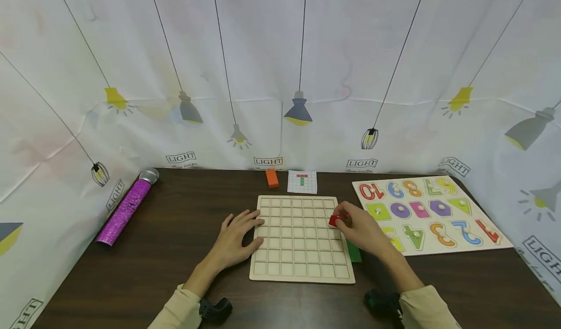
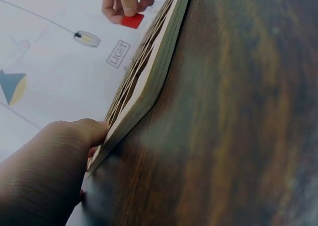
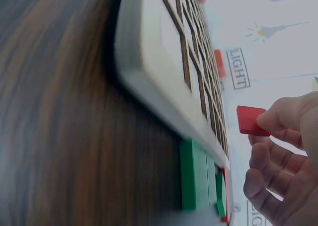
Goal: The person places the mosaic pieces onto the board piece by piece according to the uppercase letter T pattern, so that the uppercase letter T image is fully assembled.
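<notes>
A square wooden grid board (image 1: 302, 258) lies on the dark table with its cells bare. My left hand (image 1: 234, 239) rests at the board's left side, fingers spread and fairly straight, fingertips over the rim. In the left wrist view, that thumb touches the board's edge. My right hand (image 1: 364, 229) pinches a small red square tile (image 3: 248, 119) between thumb and fingers, raised over the board's right edge. Green tiles (image 3: 195, 176) sit along the right side of the board, with a bit of red showing beyond them in the right wrist view.
Behind the board are an orange block (image 1: 271, 178) and a small grid card (image 1: 302, 182) with a red and green T pattern. A number and shape puzzle board (image 1: 420, 197) lies to the right. At the left is a glittery purple microphone (image 1: 127, 209). A printed curtain (image 1: 263, 75) surrounds the table.
</notes>
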